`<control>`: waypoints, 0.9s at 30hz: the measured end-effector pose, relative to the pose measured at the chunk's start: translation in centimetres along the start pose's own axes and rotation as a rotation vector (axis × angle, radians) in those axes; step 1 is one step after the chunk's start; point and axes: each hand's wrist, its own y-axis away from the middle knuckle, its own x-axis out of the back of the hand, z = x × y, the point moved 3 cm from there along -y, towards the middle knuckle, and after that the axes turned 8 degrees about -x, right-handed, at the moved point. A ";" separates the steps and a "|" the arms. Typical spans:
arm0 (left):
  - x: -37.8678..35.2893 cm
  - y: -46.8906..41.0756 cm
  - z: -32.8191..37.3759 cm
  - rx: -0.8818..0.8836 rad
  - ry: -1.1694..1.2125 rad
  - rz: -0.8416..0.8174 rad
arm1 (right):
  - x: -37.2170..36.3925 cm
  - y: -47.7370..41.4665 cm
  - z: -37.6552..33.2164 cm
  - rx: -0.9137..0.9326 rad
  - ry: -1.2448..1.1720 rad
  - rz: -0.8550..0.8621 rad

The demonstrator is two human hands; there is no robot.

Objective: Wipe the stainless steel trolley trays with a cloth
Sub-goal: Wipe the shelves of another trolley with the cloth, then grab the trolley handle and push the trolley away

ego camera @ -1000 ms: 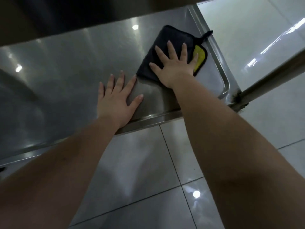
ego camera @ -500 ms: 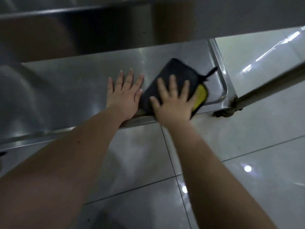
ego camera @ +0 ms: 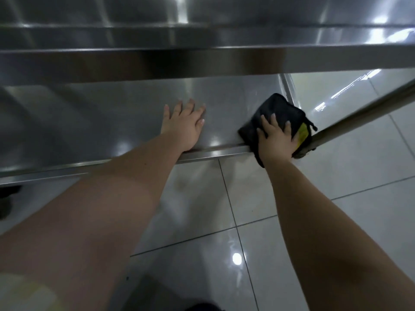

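Cloth [ego camera: 280, 108] has slid to the tray's [ego camera: 112, 122] front right corner, overhanging its rim under the flat, spread right hand [ego camera: 275, 142]; left hand [ego camera: 184, 124] rests flat. One pull may drop it.

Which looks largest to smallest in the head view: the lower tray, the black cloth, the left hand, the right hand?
1. lower tray
2. black cloth, partly covered
3. left hand and right hand: about alike, so not ranked
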 end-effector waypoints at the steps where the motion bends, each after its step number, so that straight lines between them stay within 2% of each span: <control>1: 0.2 0.8 0.1 -0.008 0.015 -0.008 | -0.2 1.3 -1.4 0.058 -0.021 0.005; 3: 0.5 3.3 -0.1 -0.016 0.061 0.024 | -1.0 4.7 -4.8 0.254 -0.031 -0.032; 5: 1.2 6.7 -0.9 -0.043 0.121 0.137 | -2.3 8.8 -8.7 0.463 -0.014 -0.113; 8: 2.4 11.5 -3.9 -0.014 0.135 0.251 | -3.0 13.1 -12.9 0.613 0.024 -0.187; 12: 6.3 16.5 -7.6 0.074 0.093 0.255 | 0.6 15.5 -16.4 0.656 -0.129 -0.219; 16: 13.3 21.2 -8.9 0.186 0.088 0.237 | 6.3 19.5 -20.6 0.657 -0.172 -0.406; 18: 17.0 23.8 -9.1 0.260 0.047 0.172 | 9.5 22.4 -23.0 0.655 -0.168 -0.471; 20: 20.3 26.7 -9.2 0.350 -0.033 0.033 | 12.6 25.7 -25.3 0.665 -0.128 -0.547; 23: 24.7 32.2 -8.8 0.491 -0.009 -0.123 | 17.5 31.0 -28.2 0.737 -0.097 -0.603; 27: 31.8 39.6 -7.4 0.471 0.036 -0.101 | 26.0 37.5 -31.4 0.826 -0.177 -0.610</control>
